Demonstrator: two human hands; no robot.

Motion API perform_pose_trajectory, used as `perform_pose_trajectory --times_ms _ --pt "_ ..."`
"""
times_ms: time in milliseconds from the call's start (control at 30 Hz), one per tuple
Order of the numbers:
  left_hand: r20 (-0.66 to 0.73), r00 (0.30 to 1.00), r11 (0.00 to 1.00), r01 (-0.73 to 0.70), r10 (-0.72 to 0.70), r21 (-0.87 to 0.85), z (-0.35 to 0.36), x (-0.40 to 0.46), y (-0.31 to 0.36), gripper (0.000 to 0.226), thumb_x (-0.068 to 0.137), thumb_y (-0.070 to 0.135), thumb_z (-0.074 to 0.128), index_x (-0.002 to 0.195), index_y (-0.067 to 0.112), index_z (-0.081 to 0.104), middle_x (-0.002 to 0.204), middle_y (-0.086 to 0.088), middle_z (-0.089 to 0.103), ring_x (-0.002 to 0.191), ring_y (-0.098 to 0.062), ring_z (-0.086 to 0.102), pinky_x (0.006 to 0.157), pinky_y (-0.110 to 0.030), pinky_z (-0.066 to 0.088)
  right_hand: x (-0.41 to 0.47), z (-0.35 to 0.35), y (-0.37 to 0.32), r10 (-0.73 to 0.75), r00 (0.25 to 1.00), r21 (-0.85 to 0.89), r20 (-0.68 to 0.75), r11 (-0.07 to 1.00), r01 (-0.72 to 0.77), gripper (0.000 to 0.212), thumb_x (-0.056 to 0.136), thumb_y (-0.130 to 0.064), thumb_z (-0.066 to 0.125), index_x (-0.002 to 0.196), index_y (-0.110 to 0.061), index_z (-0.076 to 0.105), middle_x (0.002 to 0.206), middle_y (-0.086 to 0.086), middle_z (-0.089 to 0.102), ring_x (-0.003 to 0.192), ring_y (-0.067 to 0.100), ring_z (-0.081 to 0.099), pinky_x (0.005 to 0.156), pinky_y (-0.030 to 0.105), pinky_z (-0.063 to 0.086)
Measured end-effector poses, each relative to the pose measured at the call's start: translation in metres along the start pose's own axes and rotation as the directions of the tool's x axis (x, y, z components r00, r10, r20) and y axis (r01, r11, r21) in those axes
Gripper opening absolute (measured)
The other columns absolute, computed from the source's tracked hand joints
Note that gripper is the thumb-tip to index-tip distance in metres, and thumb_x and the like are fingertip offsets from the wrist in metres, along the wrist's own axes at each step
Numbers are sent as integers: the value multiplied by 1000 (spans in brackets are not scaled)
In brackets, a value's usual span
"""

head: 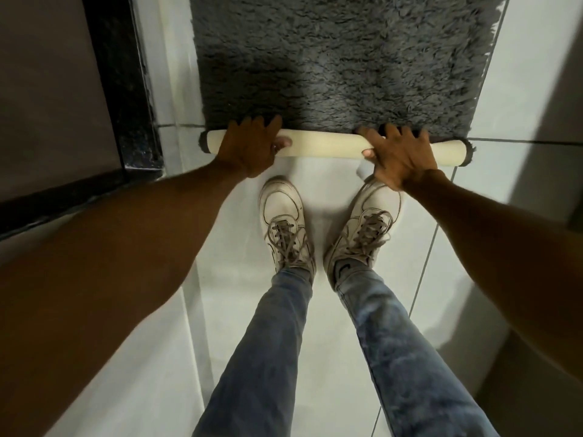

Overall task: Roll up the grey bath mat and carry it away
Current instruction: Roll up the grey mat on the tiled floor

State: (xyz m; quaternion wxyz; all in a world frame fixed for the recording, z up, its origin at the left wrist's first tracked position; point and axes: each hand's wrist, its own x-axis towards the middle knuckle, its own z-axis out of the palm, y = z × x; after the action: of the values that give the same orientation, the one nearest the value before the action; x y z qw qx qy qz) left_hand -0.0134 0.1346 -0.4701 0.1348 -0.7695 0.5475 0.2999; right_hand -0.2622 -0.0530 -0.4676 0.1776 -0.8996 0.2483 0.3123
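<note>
The grey bath mat [340,58] lies shaggy side up on the white tiled floor, stretching away from me. Its near edge is turned over into a narrow roll [328,145] that shows the cream underside. My left hand [252,149] grips the left part of the roll, fingers over the top and thumb underneath. My right hand [400,156] holds the right part the same way. Both ends of the roll stick out past my hands.
My two feet in white sneakers [285,222] stand just behind the roll. A dark stone threshold [126,89] and a door frame run along the left. A wall [542,89] rises at the right, close to the mat's edge.
</note>
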Motion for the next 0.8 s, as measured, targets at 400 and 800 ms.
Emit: perform_pose_trajectory --times_ms 400,800 --pt "-361 928 993 53 -87 -104 44 1 108 64 104 50 42 162 27 27 170 -9 22 157 -42 15 119 -75 11 26 -11 13 -7 987 -34 -158 999 1 67 100 -48 44 162 -32 24 143 25 45 126 44 46 105 62 35" --pt "-399 913 996 68 -83 -52 6 38 76 63 106 49 34 162 22 27 169 -15 22 156 -43 17 119 -73 12 38 0 -21 53 951 26 -304 999 -47 67 106 -57 18 166 -31 8 175 10 6 160 42 6 119 78 12"
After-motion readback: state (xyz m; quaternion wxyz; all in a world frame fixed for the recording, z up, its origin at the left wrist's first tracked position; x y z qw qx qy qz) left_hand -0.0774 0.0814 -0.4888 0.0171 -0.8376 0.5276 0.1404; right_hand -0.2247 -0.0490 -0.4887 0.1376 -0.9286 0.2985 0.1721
